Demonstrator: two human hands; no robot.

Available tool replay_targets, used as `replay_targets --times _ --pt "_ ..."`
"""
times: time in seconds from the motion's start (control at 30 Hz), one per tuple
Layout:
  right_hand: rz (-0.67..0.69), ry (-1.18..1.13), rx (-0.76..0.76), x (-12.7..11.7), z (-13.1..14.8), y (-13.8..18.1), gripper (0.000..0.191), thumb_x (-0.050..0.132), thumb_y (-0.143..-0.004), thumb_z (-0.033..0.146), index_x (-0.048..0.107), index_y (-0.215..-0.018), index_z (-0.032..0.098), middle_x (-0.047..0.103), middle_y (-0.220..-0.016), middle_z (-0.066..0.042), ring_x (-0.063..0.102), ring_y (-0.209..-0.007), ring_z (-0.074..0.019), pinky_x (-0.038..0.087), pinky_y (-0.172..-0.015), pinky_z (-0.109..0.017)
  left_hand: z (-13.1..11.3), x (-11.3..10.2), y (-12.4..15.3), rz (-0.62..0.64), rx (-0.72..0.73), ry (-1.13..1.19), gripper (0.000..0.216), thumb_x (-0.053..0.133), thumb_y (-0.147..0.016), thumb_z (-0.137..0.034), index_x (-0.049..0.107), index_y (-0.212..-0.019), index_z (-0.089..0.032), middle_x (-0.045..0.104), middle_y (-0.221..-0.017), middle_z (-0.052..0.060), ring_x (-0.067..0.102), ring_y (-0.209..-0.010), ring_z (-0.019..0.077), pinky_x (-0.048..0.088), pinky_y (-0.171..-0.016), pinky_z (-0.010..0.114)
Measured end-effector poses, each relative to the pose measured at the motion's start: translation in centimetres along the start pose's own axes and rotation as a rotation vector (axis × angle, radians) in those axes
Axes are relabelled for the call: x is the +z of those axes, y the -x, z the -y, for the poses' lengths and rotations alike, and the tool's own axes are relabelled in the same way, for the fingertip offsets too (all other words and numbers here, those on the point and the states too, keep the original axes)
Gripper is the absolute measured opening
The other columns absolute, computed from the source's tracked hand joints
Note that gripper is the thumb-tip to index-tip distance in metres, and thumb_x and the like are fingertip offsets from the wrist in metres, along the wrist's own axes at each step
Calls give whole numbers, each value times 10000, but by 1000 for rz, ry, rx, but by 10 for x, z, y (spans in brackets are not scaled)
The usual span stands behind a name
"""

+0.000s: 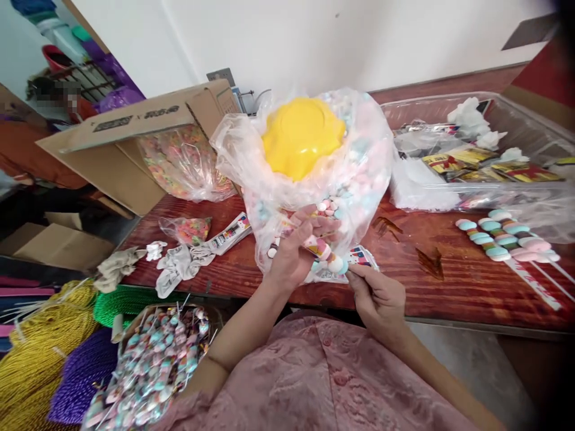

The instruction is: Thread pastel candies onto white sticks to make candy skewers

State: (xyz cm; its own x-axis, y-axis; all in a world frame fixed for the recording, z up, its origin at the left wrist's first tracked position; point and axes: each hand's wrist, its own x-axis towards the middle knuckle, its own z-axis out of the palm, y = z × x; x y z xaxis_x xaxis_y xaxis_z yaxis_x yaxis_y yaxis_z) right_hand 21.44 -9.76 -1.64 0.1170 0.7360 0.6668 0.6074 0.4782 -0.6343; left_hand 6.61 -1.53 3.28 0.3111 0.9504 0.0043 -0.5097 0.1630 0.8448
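My left hand (291, 254) is closed around a marshmallow skewer (335, 263), its palm turned partly up. At the skewer's near end, beside a pale blue marshmallow, my right hand (380, 296) pinches thumb against fingers; the stick itself is mostly hidden. Just behind both hands stands a big clear plastic bag (372, 161) of pink, white and blue marshmallows, with a yellow plastic bowl (303, 137) lying in its mouth. Printed wrappers (362, 257) lie under the skewer, partly covered by the bag and hands.
Finished marshmallow skewers (507, 236) lie on the right of the table (314, 293), before a clear bin (485, 191) of packets. On the left are a cardboard box (130, 126) of bagged candy, a wrapper stack (229, 233) and gloves (179, 266). Below sits a container of wrapped skewers (157, 353).
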Motion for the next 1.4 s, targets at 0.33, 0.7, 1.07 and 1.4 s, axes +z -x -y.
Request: replay_targets --times 0.33,0.7,1.07,1.4 --pt "15 95 -91 10 -6 -8 163 582 -877 109 691 -954 203 719 -760 -29 655 -636 -146 502 -601 -256 -8 -24 -7 -11 -165 99 649 405 -852 -795 325 -619 -194 409 -633 -24 630 -746 187 525 -900 498" --pt "76 217 -272 30 5 1 221 593 -846 81 718 -988 195 727 -736 -44 660 -624 -151 495 -605 -265 -1 -35 -8 -76 26 11 509 646 -813 -635 460 -645 -193 581 -685 -3 669 -820 184 565 -888 426" --pt "376 -701 682 39 6 -13 369 568 -891 463 504 -647 193 359 -483 60 287 -437 -75 221 -421 -222 5 -56 -5 -66 -82 -14 799 391 -596 -986 265 -640 -199 438 -582 -39 646 -666 184 551 -676 380" --pt "302 -188 210 48 13 1 166 486 -955 272 587 -842 203 575 -666 1 518 -586 -124 425 -565 -254 5 -52 -1 -16 -122 -23 648 610 -716 -806 398 -645 -197 597 -610 0 724 -914 303 561 -786 440"
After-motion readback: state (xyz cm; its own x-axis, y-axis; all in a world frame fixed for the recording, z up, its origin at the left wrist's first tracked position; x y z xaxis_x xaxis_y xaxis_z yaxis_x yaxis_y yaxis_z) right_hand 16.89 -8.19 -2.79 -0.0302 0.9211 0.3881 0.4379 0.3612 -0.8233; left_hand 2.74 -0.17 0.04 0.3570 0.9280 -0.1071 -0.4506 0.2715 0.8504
